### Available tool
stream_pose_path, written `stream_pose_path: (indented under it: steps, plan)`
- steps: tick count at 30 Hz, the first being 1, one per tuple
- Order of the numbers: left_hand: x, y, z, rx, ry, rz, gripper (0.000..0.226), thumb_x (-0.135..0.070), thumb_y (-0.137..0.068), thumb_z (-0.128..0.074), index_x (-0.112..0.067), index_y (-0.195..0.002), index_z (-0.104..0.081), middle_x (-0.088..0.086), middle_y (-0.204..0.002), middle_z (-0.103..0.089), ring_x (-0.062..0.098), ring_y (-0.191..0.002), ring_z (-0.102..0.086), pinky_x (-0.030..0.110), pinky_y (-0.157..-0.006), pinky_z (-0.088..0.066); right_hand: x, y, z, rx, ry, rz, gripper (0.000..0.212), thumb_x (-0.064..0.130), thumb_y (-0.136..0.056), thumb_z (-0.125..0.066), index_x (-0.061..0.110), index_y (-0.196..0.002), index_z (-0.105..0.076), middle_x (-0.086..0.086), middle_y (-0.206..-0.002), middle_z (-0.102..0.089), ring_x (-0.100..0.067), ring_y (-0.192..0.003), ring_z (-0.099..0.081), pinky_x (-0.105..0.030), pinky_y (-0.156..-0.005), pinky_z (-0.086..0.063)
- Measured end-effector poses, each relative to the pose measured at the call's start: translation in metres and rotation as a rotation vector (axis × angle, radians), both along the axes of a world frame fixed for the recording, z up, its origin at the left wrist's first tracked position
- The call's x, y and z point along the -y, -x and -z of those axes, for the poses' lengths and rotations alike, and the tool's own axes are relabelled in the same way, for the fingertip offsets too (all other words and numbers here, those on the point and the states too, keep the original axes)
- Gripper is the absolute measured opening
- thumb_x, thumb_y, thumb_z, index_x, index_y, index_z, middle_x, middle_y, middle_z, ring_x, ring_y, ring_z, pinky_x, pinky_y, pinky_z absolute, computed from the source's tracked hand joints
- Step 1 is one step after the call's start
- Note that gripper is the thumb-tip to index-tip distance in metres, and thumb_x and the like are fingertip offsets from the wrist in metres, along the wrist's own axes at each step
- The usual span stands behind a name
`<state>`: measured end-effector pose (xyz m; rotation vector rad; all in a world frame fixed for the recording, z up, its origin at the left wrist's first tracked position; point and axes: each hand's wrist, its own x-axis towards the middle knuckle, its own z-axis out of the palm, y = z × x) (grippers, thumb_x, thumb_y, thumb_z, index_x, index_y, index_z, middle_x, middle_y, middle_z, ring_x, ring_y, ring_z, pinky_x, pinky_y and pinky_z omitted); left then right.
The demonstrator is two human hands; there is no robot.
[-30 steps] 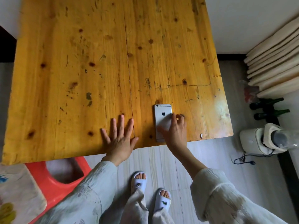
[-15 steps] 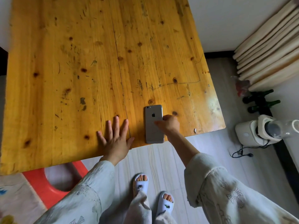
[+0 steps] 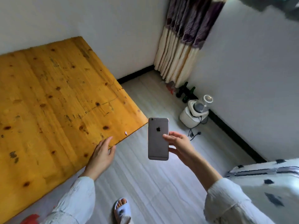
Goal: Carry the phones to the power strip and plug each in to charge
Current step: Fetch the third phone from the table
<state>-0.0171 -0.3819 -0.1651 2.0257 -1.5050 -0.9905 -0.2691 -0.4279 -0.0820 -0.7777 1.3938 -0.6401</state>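
A grey phone (image 3: pixel 158 138) with a logo on its back hangs upright in the air over the floor, just past the corner of the wooden table (image 3: pixel 53 107). My right hand (image 3: pixel 178 145) grips it by its right edge, thumb on the back. My left hand (image 3: pixel 101 155) rests flat with fingers apart on the table's near edge, holding nothing. No power strip or charging cable for the phone is in sight.
A white blender (image 3: pixel 195 113) with a loose black cord (image 3: pixel 194 134) stands on the floor by the right wall. Dark green bottles (image 3: pixel 186 92) lie below a curtain (image 3: pixel 179 52). A white suitcase (image 3: pixel 267 180) sits at the right edge. My slippered foot (image 3: pixel 121 210) is below.
My right hand has lifted the phone off the table and carried it out over the floor. The view has swung to the right, and my left hand stayed at the table edge.
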Motion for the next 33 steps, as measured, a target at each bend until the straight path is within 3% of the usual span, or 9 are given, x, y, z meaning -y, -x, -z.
stream_pose_path:
  steps: [4, 6, 13, 19, 21, 23, 27, 33]
  plan:
    - [0.021, 0.122, -0.061, 0.020, 0.180, 0.240, 0.038, -0.017, -0.091, -0.048, -0.012, -0.129, -0.046, 0.012, -0.131, -0.052, 0.028, -0.123, -0.045, 0.031, -0.100, -0.031, -0.052, 0.122, -0.048, -0.025, 0.124, 0.194, 0.009, 0.012, -0.087, -0.058, 0.008, -0.094, -0.061, -0.002, -0.080, -0.066, -0.012, -0.068, -0.060, -0.019, -0.057, -0.050]
    - [0.014, 0.193, -0.089, 0.014, 0.246, 0.347, 0.037, -0.015, -0.091, -0.048, -0.010, -0.128, -0.047, 0.013, -0.130, -0.052, 0.028, -0.123, -0.046, 0.027, -0.099, -0.028, -0.090, 0.185, -0.067, -0.027, 0.179, 0.310, 0.009, 0.013, -0.087, -0.058, 0.009, -0.094, -0.063, -0.003, -0.082, -0.067, -0.015, -0.072, -0.060, -0.021, -0.060, -0.050]
    - [-0.068, 0.456, -0.167, -0.119, 0.392, 0.794, 0.035, -0.013, -0.090, -0.050, -0.009, -0.125, -0.051, 0.010, -0.127, -0.056, 0.023, -0.119, -0.050, 0.023, -0.099, -0.031, -0.260, 0.401, -0.125, -0.120, 0.330, 0.706, 0.008, 0.015, -0.087, -0.059, 0.016, -0.086, -0.066, 0.003, -0.076, -0.070, -0.010, -0.064, -0.063, -0.018, -0.055, -0.049]
    - [-0.176, 0.663, -0.208, -0.264, 0.443, 1.233, 0.031, -0.010, -0.090, -0.051, -0.005, -0.121, -0.055, 0.012, -0.121, -0.061, 0.026, -0.113, -0.057, 0.040, -0.100, -0.044, -0.440, 0.535, -0.146, -0.249, 0.373, 1.171, 0.016, 0.019, -0.085, -0.061, 0.013, -0.099, -0.066, -0.001, -0.090, -0.072, -0.014, -0.078, -0.064, -0.027, -0.071, -0.048]
    - [-0.221, 0.725, -0.216, -0.312, 0.466, 1.348, 0.027, -0.007, -0.089, -0.052, -0.003, -0.114, -0.058, 0.015, -0.113, -0.064, 0.028, -0.104, -0.062, 0.042, -0.094, -0.048, -0.502, 0.567, -0.149, -0.278, 0.380, 1.347, 0.011, 0.015, -0.084, -0.063, 0.011, -0.093, -0.067, -0.004, -0.089, -0.070, -0.017, -0.078, -0.062, -0.033, -0.075, -0.045]
    - [-0.271, 0.787, -0.222, -0.372, 0.455, 1.454, 0.026, -0.005, -0.088, -0.052, -0.002, -0.113, -0.060, 0.014, -0.110, -0.066, 0.026, -0.102, -0.063, 0.038, -0.093, -0.048, -0.564, 0.596, -0.150, -0.326, 0.379, 1.505, 0.003, 0.013, -0.082, -0.064, 0.013, -0.082, -0.067, -0.005, -0.084, -0.069, -0.018, -0.076, -0.059, -0.033, -0.071, -0.043]
    - [-0.378, 0.902, -0.230, -0.472, 0.409, 1.701, 0.030, -0.004, -0.089, -0.050, -0.004, -0.118, -0.056, 0.011, -0.113, -0.066, 0.022, -0.103, -0.062, 0.038, -0.094, -0.048, -0.677, 0.652, -0.153, -0.416, 0.347, 1.749, 0.008, 0.015, -0.081, -0.064, 0.014, -0.073, -0.067, 0.005, -0.069, -0.070, -0.008, -0.060, -0.061, -0.018, -0.050, -0.043]
    - [-0.531, 1.047, -0.230, -0.570, 0.347, 1.991, 0.030, -0.010, -0.091, -0.046, -0.011, -0.120, -0.054, 0.002, -0.115, -0.063, 0.016, -0.106, -0.060, 0.034, -0.096, -0.047, -0.817, 0.737, -0.160, -0.482, 0.354, 2.005, 0.007, 0.011, -0.082, -0.063, 0.012, -0.076, -0.066, -0.004, -0.078, -0.066, -0.017, -0.071, -0.056, -0.025, -0.062, -0.040]
